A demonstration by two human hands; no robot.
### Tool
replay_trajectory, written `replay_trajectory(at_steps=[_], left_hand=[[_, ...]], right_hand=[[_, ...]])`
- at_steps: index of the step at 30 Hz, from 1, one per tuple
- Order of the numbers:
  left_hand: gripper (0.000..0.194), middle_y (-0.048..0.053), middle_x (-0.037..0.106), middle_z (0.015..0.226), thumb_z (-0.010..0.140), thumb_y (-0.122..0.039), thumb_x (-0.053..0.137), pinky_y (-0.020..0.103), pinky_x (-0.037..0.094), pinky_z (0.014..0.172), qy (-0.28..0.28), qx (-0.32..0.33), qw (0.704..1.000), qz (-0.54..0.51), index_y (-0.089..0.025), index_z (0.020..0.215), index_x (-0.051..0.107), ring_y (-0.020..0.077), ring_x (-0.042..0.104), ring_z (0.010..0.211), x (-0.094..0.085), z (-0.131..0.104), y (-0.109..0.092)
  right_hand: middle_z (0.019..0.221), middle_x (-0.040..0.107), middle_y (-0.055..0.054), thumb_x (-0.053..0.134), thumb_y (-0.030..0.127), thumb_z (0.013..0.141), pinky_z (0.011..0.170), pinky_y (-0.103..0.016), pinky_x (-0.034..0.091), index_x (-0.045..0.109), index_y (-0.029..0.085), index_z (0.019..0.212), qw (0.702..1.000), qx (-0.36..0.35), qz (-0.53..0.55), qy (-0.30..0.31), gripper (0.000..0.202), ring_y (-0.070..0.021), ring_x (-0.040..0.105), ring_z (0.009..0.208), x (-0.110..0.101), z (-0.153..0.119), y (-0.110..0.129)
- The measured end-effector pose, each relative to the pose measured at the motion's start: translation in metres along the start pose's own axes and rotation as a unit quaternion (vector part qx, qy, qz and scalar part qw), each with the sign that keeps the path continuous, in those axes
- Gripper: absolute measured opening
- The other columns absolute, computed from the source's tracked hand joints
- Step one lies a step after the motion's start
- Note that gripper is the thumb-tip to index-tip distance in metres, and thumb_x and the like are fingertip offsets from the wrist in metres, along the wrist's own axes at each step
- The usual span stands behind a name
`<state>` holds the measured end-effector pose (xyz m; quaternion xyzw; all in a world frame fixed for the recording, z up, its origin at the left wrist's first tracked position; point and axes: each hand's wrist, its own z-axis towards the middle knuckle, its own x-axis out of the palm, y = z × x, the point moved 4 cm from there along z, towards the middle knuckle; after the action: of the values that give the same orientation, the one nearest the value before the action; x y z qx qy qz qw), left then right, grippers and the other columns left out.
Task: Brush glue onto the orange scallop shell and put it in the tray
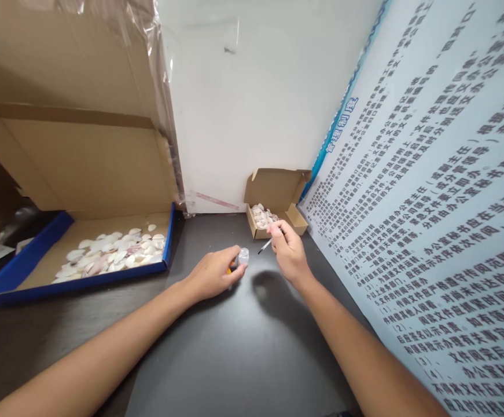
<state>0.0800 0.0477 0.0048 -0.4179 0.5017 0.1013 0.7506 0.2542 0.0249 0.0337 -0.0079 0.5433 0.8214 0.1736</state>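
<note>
My left hand rests low over the dark table, its fingers closed around a small clear bottle; something orange shows between the fingers. To the right, my right hand is raised above the table and pinches a thin stick with a dark tip. The stick points down and left toward the bottle, and the two are apart. Behind the right hand stands a small open cardboard box with pale shells in it.
At the left lies a large open box with blue edges, holding many white shells. A white wall rises behind the table. A sheet with printed text covers the right side.
</note>
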Motion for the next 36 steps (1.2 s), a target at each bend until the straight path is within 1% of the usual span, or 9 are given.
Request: replay_trajectory(at_steps=[3,9,13,19,24,27,30,33,36], left_hand=[[0.025,0.0,0.059,0.074,0.09,-0.044,0.044,0.026,0.03,0.058,-0.018,-0.034,0.999,0.023,-0.022,0.078,0.044,0.0172,0.053,0.065,-0.003,0.017,0.01],[0.025,0.003,0.064,0.078,0.09,-0.045,0.043,0.027,0.028,0.056,-0.049,-0.072,0.994,0.065,-0.022,0.082,0.05,0.0209,0.059,0.069,-0.01,0.048,0.025],[0.025,0.004,0.067,0.079,0.09,-0.045,0.043,0.027,0.028,0.055,-0.068,-0.104,0.99,0.068,-0.023,0.087,0.054,0.0214,0.062,0.07,-0.011,0.055,0.03],[0.029,0.006,0.069,0.086,0.088,-0.046,0.046,0.027,0.033,0.058,-0.054,-0.139,0.987,0.054,-0.022,0.101,0.058,0.0239,0.065,0.077,-0.011,0.057,0.032],[0.035,0.005,0.063,0.081,0.088,-0.046,0.044,0.029,0.037,0.064,-0.058,-0.155,0.986,0.005,-0.021,0.11,0.051,0.0246,0.062,0.077,-0.02,0.039,0.031],[0.023,-0.001,0.053,0.069,0.088,-0.026,0.034,0.029,0.037,0.064,-0.054,-0.149,0.986,-0.059,-0.021,0.104,0.049,0.0195,0.054,0.068,-0.026,0.013,0.027],[0.021,-0.003,0.047,0.071,0.081,-0.019,0.035,0.027,0.037,0.064,-0.048,-0.135,0.979,-0.147,-0.022,0.1,0.045,0.016,0.048,0.068,-0.029,-0.013,0.023],[0.026,-0.003,0.049,0.08,0.074,-0.017,0.042,0.025,0.038,0.065,-0.054,-0.179,0.942,-0.28,-0.022,0.099,0.046,0.0126,0.046,0.067,-0.027,-0.032,0.03],[0.031,-0.002,0.053,0.09,0.072,-0.021,0.055,0.024,0.04,0.069,-0.063,-0.19,0.877,-0.437,-0.021,0.102,0.046,0.0118,0.05,0.073,-0.023,-0.039,0.037]], right_hand=[[0.057,0.034,0.006,0.047,0.047,0.094,0.045,-0.021,0.024,0.052,0.022,0.08,1.0,0.0,0.003,-0.029,0.029,-0.0103,0.029,0.049,-0.004,0.001,0.002],[0.057,0.034,0.007,0.051,0.045,0.092,0.046,-0.021,0.024,0.051,0.021,0.08,0.999,0.018,0.019,-0.027,0.026,-0.0094,0.028,0.049,-0.003,0.0,0.005],[0.056,0.034,0.007,0.051,0.043,0.093,0.046,-0.022,0.025,0.051,0.021,0.083,0.999,0.015,0.017,-0.023,0.024,-0.0097,0.029,0.048,-0.001,-0.003,0.001],[0.064,0.036,0.005,0.042,0.039,0.097,0.051,-0.025,0.027,0.048,0.022,0.088,0.997,-0.054,0.044,-0.011,0.021,-0.0112,0.031,0.053,0.002,-0.008,0.001],[0.068,0.035,0.004,0.039,0.035,0.098,0.053,-0.026,0.027,0.046,0.022,0.089,0.996,-0.077,0.049,-0.003,0.017,-0.0123,0.031,0.055,0.0,-0.014,0.01],[0.067,0.033,0.005,0.037,0.033,0.098,0.054,-0.027,0.027,0.046,0.022,0.089,0.995,-0.086,0.043,-0.006,0.016,-0.0126,0.031,0.055,0.002,-0.019,0.011],[0.065,0.033,0.005,0.036,0.031,0.097,0.054,-0.027,0.028,0.046,0.021,0.09,0.997,-0.079,0.02,-0.015,0.016,-0.0129,0.032,0.054,0.01,-0.023,0.006],[0.063,0.033,0.006,0.036,0.029,0.096,0.053,-0.026,0.029,0.047,0.021,0.091,0.998,-0.066,-0.003,-0.005,0.014,-0.013,0.033,0.053,0.023,-0.026,-0.003],[0.065,0.036,0.005,0.038,0.028,0.094,0.054,-0.026,0.03,0.047,0.021,0.091,0.998,-0.057,-0.02,0.01,0.012,-0.0133,0.036,0.055,0.037,-0.028,-0.009]])
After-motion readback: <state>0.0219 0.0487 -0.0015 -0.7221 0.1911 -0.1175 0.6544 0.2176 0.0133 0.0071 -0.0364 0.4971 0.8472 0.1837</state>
